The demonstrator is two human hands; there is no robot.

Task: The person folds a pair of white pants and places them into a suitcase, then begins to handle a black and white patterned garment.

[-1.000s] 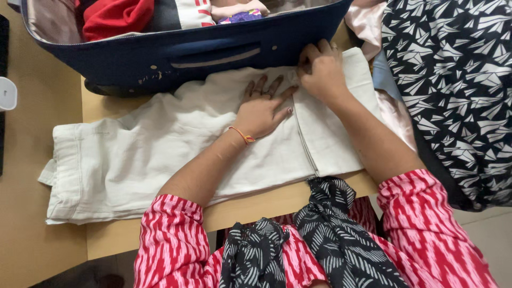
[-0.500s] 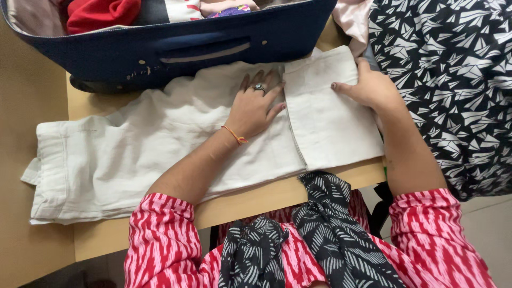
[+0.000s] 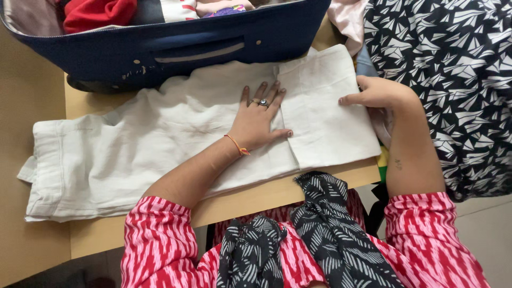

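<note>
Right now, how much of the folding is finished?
One fold looks done: the right end of the white trousers lies doubled over. The left hand presses flat beside that edge; the right hand touches the flap's far side. The long left part lies unfolded on the table, outside the blue suitcase.

A pair of trousers (image 3: pixel 160 144) lies lengthwise across the table (image 3: pixel 256 200), with its right end folded back over itself. The left hand (image 3: pixel 260 120) lies flat on the trousers just left of the fold edge, the right hand (image 3: pixel 381 93) on the folded flap's right side. Behind the trousers stands an open suitcase (image 3: pixel 176 45) with clothes (image 3: pixel 98 12) in it; a patterned cloth (image 3: pixel 448 80) lies to the right.
</note>
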